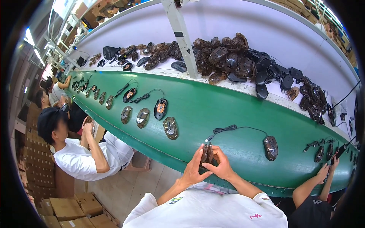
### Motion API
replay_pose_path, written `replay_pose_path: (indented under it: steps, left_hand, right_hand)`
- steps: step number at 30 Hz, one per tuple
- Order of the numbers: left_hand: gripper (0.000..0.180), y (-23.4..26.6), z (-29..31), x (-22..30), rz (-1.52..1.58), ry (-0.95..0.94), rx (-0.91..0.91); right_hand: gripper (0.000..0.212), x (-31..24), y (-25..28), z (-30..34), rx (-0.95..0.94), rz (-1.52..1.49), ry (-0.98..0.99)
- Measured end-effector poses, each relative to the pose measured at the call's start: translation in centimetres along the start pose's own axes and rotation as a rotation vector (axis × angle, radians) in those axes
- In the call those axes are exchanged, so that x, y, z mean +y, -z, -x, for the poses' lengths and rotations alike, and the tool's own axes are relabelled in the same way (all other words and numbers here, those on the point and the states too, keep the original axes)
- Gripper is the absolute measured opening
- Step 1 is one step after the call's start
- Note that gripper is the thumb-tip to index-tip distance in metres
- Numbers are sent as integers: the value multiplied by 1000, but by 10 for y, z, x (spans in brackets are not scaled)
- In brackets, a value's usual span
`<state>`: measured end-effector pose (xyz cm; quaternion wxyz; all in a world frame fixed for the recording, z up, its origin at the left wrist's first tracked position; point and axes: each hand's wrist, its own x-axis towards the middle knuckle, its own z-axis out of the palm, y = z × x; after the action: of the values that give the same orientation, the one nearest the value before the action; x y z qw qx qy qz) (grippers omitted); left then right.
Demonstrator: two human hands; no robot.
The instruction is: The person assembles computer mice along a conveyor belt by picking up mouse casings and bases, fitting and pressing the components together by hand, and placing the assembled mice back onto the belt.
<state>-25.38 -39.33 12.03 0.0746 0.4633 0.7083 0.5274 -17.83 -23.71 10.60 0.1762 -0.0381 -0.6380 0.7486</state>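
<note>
lower centre, our left fingers (198,154) and right fingers (219,153) close round curved, translucent brown plastic shell parts (206,153) — probably fitting; next calls for alignment.

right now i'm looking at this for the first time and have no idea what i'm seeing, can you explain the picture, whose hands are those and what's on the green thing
There is no machine here: the grip is a person's bare left hand and right hand. The one picture comes from a wide fisheye camera on that person's head, looking down, so straight edges bend. Between the fingers of both hands is a dark brown piece; its details are too small to tell. On the long green surface lie see-through brown mouse shells and corded mice, such as the dark mouse to the right. Beyond its far edge sits a heap of shells.
</note>
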Motion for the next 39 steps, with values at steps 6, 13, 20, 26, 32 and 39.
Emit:
replay_pose_path:
  steps: [6, 13, 20, 26, 32, 39]
  left_hand:
    - [104, 2, -1, 2, -8, 9, 2]
    - [103, 3, 0, 1, -5, 15, 16]
    - [96, 2, 3, 2, -30, 36, 95]
    - [85, -2, 7, 4, 76, 144, 222]
    - [77, 1, 11, -2, 129, 142, 311]
    - [73, -2, 3, 6, 151, 116, 285]
  right_hand:
    - [37, -6, -2, -1, 5, -52, -74]
    - [37, -8, -1, 0, -10, -25, -95]
    - [35, -15, -5, -2, 43, -32, -66]
    - [31, -19, -2, -6, 140, -291, -223]
    - [31, -50, 18, -112, 262, -444, -320]
    - [40, -122, 103, -333, 518, -549, -135]
